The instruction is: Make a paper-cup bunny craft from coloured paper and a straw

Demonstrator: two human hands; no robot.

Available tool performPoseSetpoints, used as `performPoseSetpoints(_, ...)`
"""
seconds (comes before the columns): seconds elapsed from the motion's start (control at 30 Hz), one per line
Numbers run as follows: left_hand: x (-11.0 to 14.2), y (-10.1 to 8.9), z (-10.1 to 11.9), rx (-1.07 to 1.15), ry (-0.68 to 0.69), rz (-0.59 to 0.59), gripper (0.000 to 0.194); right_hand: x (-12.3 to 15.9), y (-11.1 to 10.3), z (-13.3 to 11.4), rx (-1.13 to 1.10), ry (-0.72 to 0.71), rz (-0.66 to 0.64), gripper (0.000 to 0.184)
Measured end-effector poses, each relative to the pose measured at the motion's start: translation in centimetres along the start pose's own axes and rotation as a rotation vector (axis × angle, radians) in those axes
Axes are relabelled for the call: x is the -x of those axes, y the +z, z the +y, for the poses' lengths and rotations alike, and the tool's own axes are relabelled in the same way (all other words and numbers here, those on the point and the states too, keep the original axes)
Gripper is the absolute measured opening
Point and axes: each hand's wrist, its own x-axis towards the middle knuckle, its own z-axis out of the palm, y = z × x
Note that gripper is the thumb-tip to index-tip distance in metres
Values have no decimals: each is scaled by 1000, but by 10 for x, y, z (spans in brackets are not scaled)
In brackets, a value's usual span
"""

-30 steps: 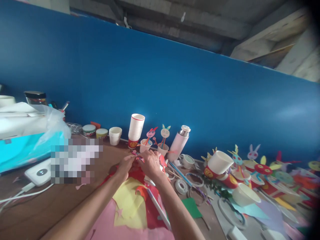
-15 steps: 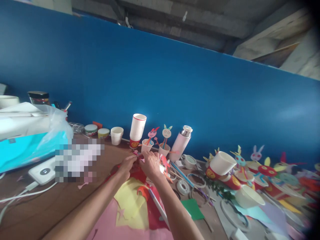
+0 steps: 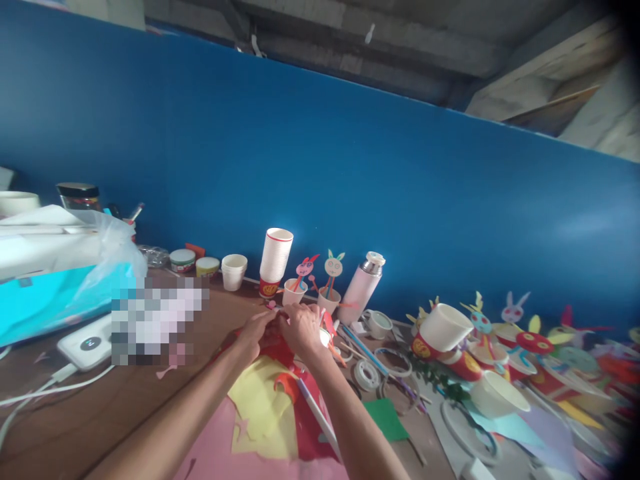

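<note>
My left hand (image 3: 256,331) and my right hand (image 3: 301,327) meet over the far end of the coloured paper, fingers bent and pressed together. Whatever they grip is hidden behind the fingers. Beneath them lie red paper (image 3: 311,417), yellow paper (image 3: 267,400) with a cut edge, and an orange scrap (image 3: 287,385). A white and purple pen-like stick (image 3: 317,413) rests beside my right forearm. Just beyond the hands stand two paper cups, one with a pink paper figure (image 3: 305,268) and the other with a pale eared figure (image 3: 333,267).
A stack of paper cups (image 3: 277,257) and a pink thermos (image 3: 361,290) stand by the blue wall. Tape rolls (image 3: 367,375) and green paper (image 3: 385,419) lie to the right, near several cup figures. At left are a power bank (image 3: 86,343), its cable and a plastic bag (image 3: 120,247).
Both hands stay nearly in place, with only slight finger movement. The pink bit seen between the fingertips before is now mostly covered.
</note>
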Motion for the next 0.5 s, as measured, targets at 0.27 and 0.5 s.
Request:
performPoseSetpoints(0.27, 2, 2, 5, -6, -48, -2, 13, -1, -4, 3, 8, 23, 61, 17)
performPoseSetpoints(0.5, 4, 2, 6, -23, -26, -13, 9, 4, -12, 9, 12, -28, 93, 19)
